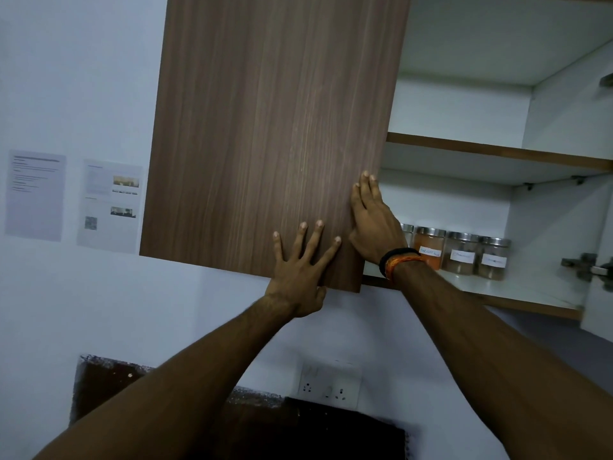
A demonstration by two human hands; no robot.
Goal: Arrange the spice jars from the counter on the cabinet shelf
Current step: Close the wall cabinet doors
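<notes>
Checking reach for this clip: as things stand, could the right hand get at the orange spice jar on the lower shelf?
Probably yes. The right hand lies flat on the door edge, just in front of the orange spice jar, with that side of the cabinet open.

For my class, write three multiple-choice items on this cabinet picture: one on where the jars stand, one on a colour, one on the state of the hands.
1. Where do the jars stand?
A. top shelf
B. bottom shelf
C. wall socket

2. What colour is the powder in the second jar from the left?
A. orange
B. green
C. blue

3. How are both hands?
A. gripping jars
B. flat on the door
C. hanging down

Answers:
1 B: the jars sit on the bottom shelf.
2 A: the orange jar shows it.
3 B: the left hand and right hand press straight fingers on the door.
</notes>
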